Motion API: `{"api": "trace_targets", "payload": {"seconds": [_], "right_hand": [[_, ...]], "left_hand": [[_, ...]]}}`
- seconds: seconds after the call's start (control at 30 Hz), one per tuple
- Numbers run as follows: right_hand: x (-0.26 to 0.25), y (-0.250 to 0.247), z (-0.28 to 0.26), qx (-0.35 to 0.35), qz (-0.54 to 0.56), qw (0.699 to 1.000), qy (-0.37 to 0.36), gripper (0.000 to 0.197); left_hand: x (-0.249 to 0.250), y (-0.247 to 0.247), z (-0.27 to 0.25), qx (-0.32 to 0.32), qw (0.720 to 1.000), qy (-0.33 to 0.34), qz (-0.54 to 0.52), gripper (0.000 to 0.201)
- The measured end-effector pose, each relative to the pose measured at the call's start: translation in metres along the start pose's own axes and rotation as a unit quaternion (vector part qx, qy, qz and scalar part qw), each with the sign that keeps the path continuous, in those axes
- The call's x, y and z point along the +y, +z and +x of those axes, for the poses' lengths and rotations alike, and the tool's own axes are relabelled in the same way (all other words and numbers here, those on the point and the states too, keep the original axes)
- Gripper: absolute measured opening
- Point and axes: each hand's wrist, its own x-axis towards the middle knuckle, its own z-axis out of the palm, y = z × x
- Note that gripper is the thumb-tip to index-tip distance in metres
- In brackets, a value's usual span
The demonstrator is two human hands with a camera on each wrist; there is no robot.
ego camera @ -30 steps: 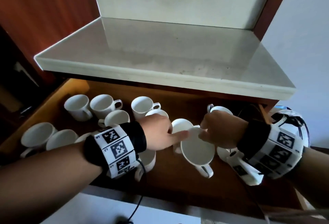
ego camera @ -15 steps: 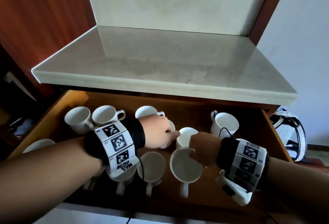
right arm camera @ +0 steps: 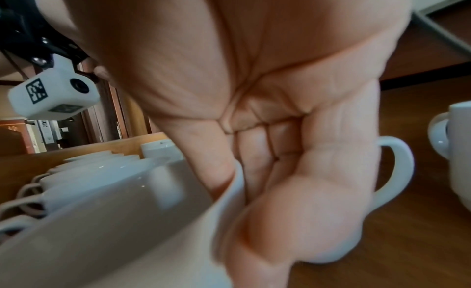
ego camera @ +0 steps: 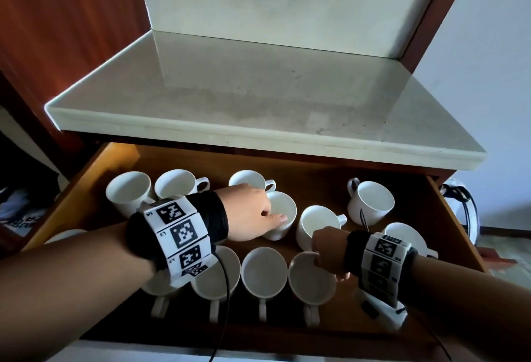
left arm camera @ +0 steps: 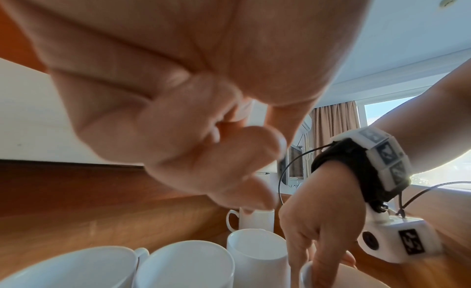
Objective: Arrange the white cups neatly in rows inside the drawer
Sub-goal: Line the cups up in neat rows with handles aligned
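Right hand (ego camera: 329, 249) pinches the rim of the glossy white ceramic cup at the right end of the front row (ego camera: 311, 277), with fingers dipped inside the mouth and the thumb seemingly outside, as the right wrist view shows. That cup sits just beside its neighbour (ego camera: 264, 272), and a rim pinch gives little control, so any twist or hurried release could knock the two together or leave the handle out of line with the rest. Left hand (ego camera: 248, 212) reaches further back with its fingers curled onto the near rim of a round white cup in the middle of the drawer (ego camera: 280, 215); how firmly it grips cannot be told. This cup stands close to another loose cup (ego camera: 317, 226) on its right and one behind (ego camera: 251, 182), so dragging it could bump either. All the cups are smooth and likely slippery, upright, mouths up, each with a loop handle. They lie inside the open brown wooden drawer (ego camera: 94, 172) beneath the pale stone counter (ego camera: 258, 97): four in a tidy front row with handles toward the person, the others scattered behind, including one at the right rear (ego camera: 370, 202).
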Motion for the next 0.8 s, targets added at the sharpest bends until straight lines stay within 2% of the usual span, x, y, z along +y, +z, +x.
{"api": "trace_targets", "payload": {"seconds": [0.1,0.23,0.3,0.43,0.47,0.57,0.6,0.73,0.8], "right_hand": [[0.001,0.001,0.001,-0.023,0.035,0.999,0.017,0.031],[-0.001,0.002,-0.002,0.012,0.03,0.999,0.018,0.028],[-0.002,-0.001,-0.008,0.006,0.042,0.999,0.014,0.032],[0.033,-0.017,-0.022,-0.032,0.161,0.985,0.048,0.043],[0.049,-0.02,-0.025,-0.02,0.148,0.986,0.072,0.042],[0.095,-0.026,-0.037,0.05,0.003,0.988,0.144,0.026],[0.109,-0.022,-0.037,0.055,-0.026,0.984,0.167,0.029],[0.136,0.0,-0.024,0.002,-0.048,0.979,0.199,0.043],[0.141,0.008,-0.017,0.014,-0.05,0.98,0.19,0.039]], "left_hand": [[-0.004,0.003,-0.001,-0.004,1.0,0.007,0.009,0.061],[-0.003,0.004,0.002,-0.011,1.0,0.012,0.013,0.058],[0.0,0.005,0.004,-0.014,1.0,0.016,0.012,0.059],[0.004,0.006,0.007,-0.003,1.0,0.009,0.014,0.06],[0.005,0.006,0.006,-0.005,1.0,0.005,0.013,0.06],[0.011,0.005,0.006,-0.009,1.0,0.007,0.02,0.059],[0.016,0.004,0.007,-0.008,1.0,0.01,0.021,0.059],[0.034,0.003,0.01,-0.013,1.0,0.02,0.017,0.058],[0.044,0.001,0.011,-0.013,1.0,0.021,0.014,0.058]]}}
